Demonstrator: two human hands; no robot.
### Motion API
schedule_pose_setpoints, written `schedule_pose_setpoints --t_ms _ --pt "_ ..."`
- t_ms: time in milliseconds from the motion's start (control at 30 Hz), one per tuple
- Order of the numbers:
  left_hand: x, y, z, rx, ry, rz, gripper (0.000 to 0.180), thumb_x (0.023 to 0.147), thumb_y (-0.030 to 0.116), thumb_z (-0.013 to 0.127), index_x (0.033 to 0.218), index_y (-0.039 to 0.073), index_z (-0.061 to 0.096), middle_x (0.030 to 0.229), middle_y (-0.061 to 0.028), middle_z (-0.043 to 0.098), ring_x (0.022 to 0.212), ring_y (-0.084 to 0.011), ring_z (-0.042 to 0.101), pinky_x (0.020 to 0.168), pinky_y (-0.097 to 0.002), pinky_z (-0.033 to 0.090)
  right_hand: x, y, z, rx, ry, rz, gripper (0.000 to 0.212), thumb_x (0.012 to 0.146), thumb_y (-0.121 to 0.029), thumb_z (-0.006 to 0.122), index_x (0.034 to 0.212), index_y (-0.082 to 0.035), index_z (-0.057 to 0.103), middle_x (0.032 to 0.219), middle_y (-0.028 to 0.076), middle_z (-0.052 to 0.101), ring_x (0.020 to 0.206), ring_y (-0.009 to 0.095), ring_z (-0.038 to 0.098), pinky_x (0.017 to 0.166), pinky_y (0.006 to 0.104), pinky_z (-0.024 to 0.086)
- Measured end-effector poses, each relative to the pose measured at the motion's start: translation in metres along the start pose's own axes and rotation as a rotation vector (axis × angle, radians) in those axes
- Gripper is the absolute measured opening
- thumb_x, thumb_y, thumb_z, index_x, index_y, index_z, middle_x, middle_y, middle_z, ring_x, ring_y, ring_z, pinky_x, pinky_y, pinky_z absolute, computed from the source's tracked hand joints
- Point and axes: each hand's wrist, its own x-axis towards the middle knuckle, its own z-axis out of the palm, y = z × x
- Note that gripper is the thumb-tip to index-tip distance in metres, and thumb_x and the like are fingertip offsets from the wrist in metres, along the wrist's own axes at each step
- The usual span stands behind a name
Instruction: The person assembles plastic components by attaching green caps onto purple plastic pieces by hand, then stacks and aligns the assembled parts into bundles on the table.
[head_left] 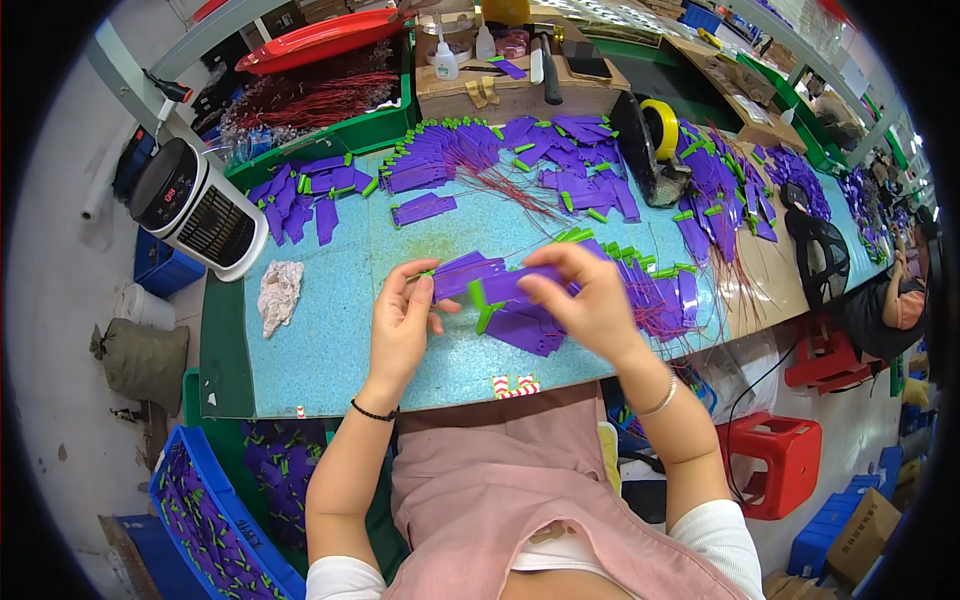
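Over the light blue work mat (330,350), my left hand (402,312) pinches a flat purple piece (462,274) between thumb and fingers. My right hand (588,300) grips another purple strip (505,287), which has a bright green end piece pointing toward my left hand. The two pieces overlap in this view, and whether they touch I cannot tell. Under and beyond my right hand lies a fanned pile of purple pieces (525,332) with green ends and thin red wires. A single purple piece (423,208) lies farther back on the mat.
Heaps of purple pieces (590,150) line the mat's far side. On the left stand a white fan heater (212,225) and a crumpled white cloth (280,297). A wooden box (520,97) with glue bottles sits behind. A blue crate (225,500) stands lower left, a red stool (772,465) lower right.
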Motion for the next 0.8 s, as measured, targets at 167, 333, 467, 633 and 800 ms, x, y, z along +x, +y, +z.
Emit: schedule_pose_setpoints --t_ms 167,333,467,633,800 --pt "-0.013 0.012 0.01 -0.192 -0.037 0.015 0.029 0.097 0.025 0.041 0.112 0.003 0.049 0.082 -0.0058 0.061 0.072 -0.0104 0.062 0.055 -0.0193 0.043 -0.003 -0.004 0.029 0.037 -0.024 0.046 0.018 0.08 -0.007 0.066 0.094 0.001 0.059 0.075 0.007 0.065 0.064 0.009 0.061 0.053 0.0204 0.045" --pt "-0.02 0.015 0.01 -0.034 -0.028 0.044 0.025 0.094 0.018 0.049 0.112 0.001 0.048 0.081 -0.0067 0.063 0.07 -0.0102 0.061 0.053 -0.0191 0.041 -0.008 -0.002 0.037 -0.088 0.079 -0.093 0.023 0.075 -0.016 0.072 0.085 -0.001 0.057 0.068 0.006 0.062 0.055 0.011 0.056 0.048 0.0239 0.043" --pt "-0.022 0.008 -0.001 0.001 0.019 0.065 0.023 0.091 0.013 0.053 0.109 0.0 0.047 0.08 -0.0075 0.063 0.066 -0.0082 0.059 0.052 -0.0182 0.039 -0.009 -0.002 0.025 -0.402 0.07 0.063 0.03 0.073 -0.025 0.075 0.079 -0.003 0.055 0.061 0.004 0.056 0.051 0.014 0.054 0.047 0.0254 0.042" --pt "-0.025 0.014 0.008 -0.125 -0.041 -0.014 0.019 0.089 0.012 0.055 0.102 0.0 0.049 0.082 -0.008 0.063 0.069 -0.0091 0.058 0.057 -0.0196 0.041 -0.012 0.007 0.024 0.145 0.014 0.057 0.021 0.078 -0.018 0.069 0.085 0.0 0.059 0.067 0.007 0.059 0.056 0.013 0.056 0.051 0.0241 0.043" --pt "-0.021 0.038 0.017 0.437 -0.101 0.325 0.011 0.078 0.006 0.065 0.085 0.0 0.058 0.082 -0.0092 0.063 0.071 -0.0152 0.059 0.06 -0.025 0.045 -0.016 -0.008 0.028 -0.028 -0.041 -0.161 0.009 0.081 -0.008 0.063 0.082 0.001 0.062 0.076 0.01 0.063 0.066 0.018 0.058 0.061 0.0277 0.044"
